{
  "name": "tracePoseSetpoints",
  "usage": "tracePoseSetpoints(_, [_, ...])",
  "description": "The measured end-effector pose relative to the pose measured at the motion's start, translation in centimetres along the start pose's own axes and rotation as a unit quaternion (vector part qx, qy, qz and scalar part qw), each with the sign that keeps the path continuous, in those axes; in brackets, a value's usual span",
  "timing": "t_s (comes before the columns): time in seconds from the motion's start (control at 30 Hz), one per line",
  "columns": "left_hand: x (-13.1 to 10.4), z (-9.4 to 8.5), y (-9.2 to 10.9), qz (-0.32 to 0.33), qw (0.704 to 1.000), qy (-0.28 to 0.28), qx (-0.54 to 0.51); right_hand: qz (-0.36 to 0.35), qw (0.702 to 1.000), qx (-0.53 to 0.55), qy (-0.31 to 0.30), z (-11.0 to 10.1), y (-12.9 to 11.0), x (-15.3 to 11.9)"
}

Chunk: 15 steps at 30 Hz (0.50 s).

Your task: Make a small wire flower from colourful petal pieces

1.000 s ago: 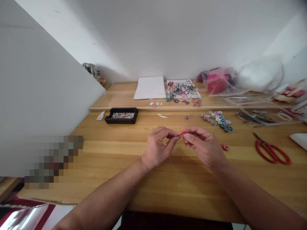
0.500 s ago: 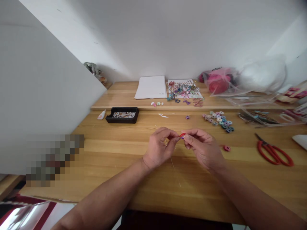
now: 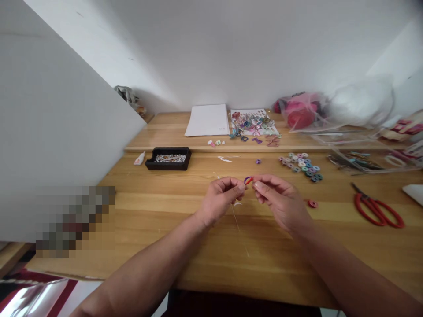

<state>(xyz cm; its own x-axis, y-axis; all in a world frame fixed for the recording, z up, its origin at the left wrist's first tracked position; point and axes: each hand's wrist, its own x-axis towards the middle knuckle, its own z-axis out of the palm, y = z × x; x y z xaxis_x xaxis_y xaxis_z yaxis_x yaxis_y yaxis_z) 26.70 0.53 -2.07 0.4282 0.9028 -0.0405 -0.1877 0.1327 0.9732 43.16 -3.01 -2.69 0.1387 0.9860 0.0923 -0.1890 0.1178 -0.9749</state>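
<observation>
A small red and purple loop-shaped piece (image 3: 248, 180) is pinched between my two hands above the wooden table. My left hand (image 3: 224, 193) holds its left end between thumb and index finger. Its right end is in the fingertips of my right hand (image 3: 277, 196). Beneath my left hand a thin pale thread (image 3: 236, 219) lies toward the table's front, with a small white sliver (image 3: 238, 204) beside it. A red spool (image 3: 312, 204) lies right of my right hand.
Red-handled scissors (image 3: 376, 209) lie at right, below a clear tray (image 3: 390, 169). Several thread spools (image 3: 302, 164) sit behind my right hand. A black bead tray (image 3: 168, 166) and small glue bottle (image 3: 139, 158) stand at left. White paper (image 3: 208, 119) and colourful ornaments (image 3: 253, 123) occupy the raised shelf.
The red and purple piece has moved slightly up and left and turned, so its open loop shows more. My fingertips are a little farther apart, and the white sliver is now visible.
</observation>
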Motion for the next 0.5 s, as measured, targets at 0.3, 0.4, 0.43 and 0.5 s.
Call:
tracePoseSetpoints(0.3, [-0.01, 0.19, -0.37, -0.025, 1.0, -0.007, -0.017, -0.002, 0.999, -0.042, 0.007, -0.03, -0.05, -0.03])
tracePoseSetpoints(0.4, [-0.09, 0.3, -0.34, -0.033, 0.999, -0.016, -0.02, 0.004, 0.998, -0.063, 0.012, -0.06, -0.11, -0.03])
tracePoseSetpoints(0.43, [-0.12, 0.34, -0.33, -0.035, 0.999, -0.018, -0.02, 0.006, 0.998, -0.066, 0.015, -0.08, -0.12, -0.02])
tracePoseSetpoints(0.5, [-0.14, 0.39, -0.34, -0.037, 0.999, -0.018, -0.018, 0.011, 0.997, -0.07, 0.023, -0.11, -0.11, 0.03])
